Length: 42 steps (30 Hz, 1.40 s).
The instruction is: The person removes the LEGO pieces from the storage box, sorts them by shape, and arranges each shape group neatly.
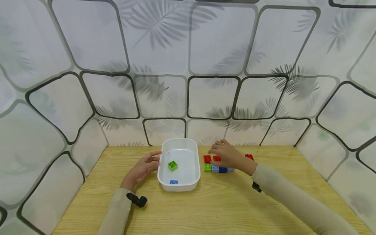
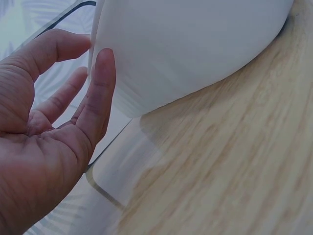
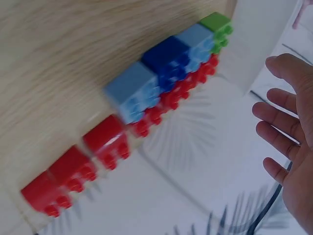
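Note:
On the wood-grain table stands a white plastic tub (image 1: 179, 187), with a green toy brick (image 1: 172, 165) and a blue brick (image 1: 174, 182) lying inside. My left hand (image 1: 144, 168) is at the tub's left side, its relaxed fingers touching the wall near the rim; the left wrist view shows the fingers (image 2: 100, 93) against the white side. Over the bricks to the tub's right hovers my right hand (image 1: 230, 156), fingers spread and nothing in them. Below it, a green brick (image 1: 207, 167), light blue bricks (image 1: 215, 169) and a dark blue brick (image 3: 166, 56) form a row in front of red bricks (image 1: 207, 159).
Three more red bricks (image 3: 73, 169) continue the back row to the right, mostly hidden by the right hand in the head view. A patterned curtain (image 1: 164, 98) encloses the table's back and sides. Bare wood (image 1: 199, 212) shows in front of the tub.

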Each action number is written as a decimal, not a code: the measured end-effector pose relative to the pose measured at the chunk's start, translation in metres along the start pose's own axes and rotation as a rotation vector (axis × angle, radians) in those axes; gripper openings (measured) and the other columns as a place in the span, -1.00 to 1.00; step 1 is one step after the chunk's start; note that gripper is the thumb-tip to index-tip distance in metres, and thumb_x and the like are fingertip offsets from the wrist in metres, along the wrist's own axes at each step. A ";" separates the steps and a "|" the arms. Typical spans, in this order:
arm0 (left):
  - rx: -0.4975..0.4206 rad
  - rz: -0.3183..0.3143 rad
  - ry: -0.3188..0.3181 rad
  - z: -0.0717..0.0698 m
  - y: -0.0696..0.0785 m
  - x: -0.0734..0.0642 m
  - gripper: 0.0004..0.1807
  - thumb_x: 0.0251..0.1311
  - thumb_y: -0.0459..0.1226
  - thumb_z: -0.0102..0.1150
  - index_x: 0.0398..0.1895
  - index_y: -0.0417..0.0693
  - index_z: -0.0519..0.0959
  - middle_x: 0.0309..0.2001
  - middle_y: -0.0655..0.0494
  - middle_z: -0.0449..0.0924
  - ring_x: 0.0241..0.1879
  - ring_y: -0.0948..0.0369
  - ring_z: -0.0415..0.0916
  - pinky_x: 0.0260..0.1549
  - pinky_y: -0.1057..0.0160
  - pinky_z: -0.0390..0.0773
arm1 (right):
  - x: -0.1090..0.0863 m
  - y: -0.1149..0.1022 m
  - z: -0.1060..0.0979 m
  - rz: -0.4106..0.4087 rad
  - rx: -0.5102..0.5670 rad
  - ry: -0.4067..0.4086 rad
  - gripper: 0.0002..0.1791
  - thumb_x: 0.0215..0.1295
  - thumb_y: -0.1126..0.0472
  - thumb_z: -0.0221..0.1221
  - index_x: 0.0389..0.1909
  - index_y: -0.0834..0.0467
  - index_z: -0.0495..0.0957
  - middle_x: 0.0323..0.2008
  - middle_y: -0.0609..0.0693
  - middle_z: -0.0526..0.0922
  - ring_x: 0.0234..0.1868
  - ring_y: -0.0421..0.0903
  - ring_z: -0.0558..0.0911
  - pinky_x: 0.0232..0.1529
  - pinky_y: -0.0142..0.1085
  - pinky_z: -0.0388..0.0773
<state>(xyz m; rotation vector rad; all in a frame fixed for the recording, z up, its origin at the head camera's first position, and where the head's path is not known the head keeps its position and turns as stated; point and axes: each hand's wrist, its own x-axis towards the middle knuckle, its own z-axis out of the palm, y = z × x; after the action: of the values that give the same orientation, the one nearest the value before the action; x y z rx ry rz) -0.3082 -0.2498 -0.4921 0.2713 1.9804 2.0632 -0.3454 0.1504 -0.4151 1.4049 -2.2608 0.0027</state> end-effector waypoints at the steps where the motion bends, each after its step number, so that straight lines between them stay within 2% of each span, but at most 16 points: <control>1: 0.000 0.000 0.001 0.000 0.000 0.000 -0.28 0.41 -0.38 0.17 0.58 -0.17 0.15 0.17 -0.12 0.42 0.06 0.22 0.53 0.07 0.31 0.65 | 0.006 -0.003 -0.001 -0.004 0.008 -0.001 -0.67 0.10 0.07 0.50 -0.16 0.11 0.71 -0.23 -0.03 0.70 -0.14 -0.03 0.60 -0.01 -0.02 0.56; 4: 0.006 0.003 -0.001 0.000 0.000 0.000 -0.28 0.41 -0.37 0.17 0.58 -0.17 0.15 0.17 -0.12 0.42 0.07 0.22 0.52 0.08 0.31 0.64 | 0.023 -0.012 -0.001 -0.016 0.030 -0.017 -0.65 0.13 0.03 0.49 -0.12 0.11 0.71 -0.20 -0.03 0.72 -0.11 -0.02 0.60 0.03 -0.01 0.57; 9: 0.015 -0.001 0.001 0.000 0.000 0.000 -0.29 0.42 -0.34 0.18 0.58 -0.15 0.15 0.17 -0.10 0.43 0.07 0.23 0.51 0.09 0.30 0.64 | 0.051 -0.028 0.005 -0.005 0.079 -0.093 -0.61 0.20 -0.03 0.44 -0.03 0.10 0.71 -0.14 -0.03 0.73 -0.07 -0.04 0.58 0.11 -0.01 0.55; 19: 0.015 0.000 -0.007 -0.001 0.000 0.001 -0.30 0.43 -0.37 0.14 0.57 -0.16 0.15 0.15 -0.07 0.46 0.06 0.23 0.54 0.08 0.28 0.64 | 0.092 -0.054 0.019 -0.021 0.115 -0.136 -0.59 0.24 -0.04 0.41 0.03 0.08 0.70 -0.12 -0.04 0.72 -0.06 -0.06 0.56 0.08 -0.10 0.50; 34: -0.004 0.038 -0.045 -0.003 -0.003 0.002 -0.29 0.44 -0.37 0.12 0.58 -0.20 0.10 0.13 -0.02 0.47 0.07 0.24 0.55 0.07 0.27 0.66 | 0.119 -0.071 0.041 -0.014 0.115 -0.337 -0.56 0.28 -0.03 0.37 0.14 -0.01 0.66 0.01 -0.10 0.70 0.03 -0.09 0.55 0.17 -0.10 0.49; 42: -0.016 0.042 -0.050 -0.003 -0.001 0.000 -0.30 0.44 -0.37 0.13 0.57 -0.19 0.13 0.10 0.04 0.49 0.07 0.24 0.56 0.06 0.27 0.67 | 0.125 -0.075 0.051 -0.018 0.102 -0.371 -0.55 0.28 -0.01 0.37 0.17 -0.04 0.65 0.04 -0.11 0.70 0.04 -0.11 0.55 0.16 -0.14 0.48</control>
<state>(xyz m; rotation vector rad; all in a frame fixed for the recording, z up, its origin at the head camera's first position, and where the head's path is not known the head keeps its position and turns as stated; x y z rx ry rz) -0.3086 -0.2524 -0.4931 0.3608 1.9446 2.0758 -0.3473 -0.0035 -0.4290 1.5873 -2.5772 -0.1625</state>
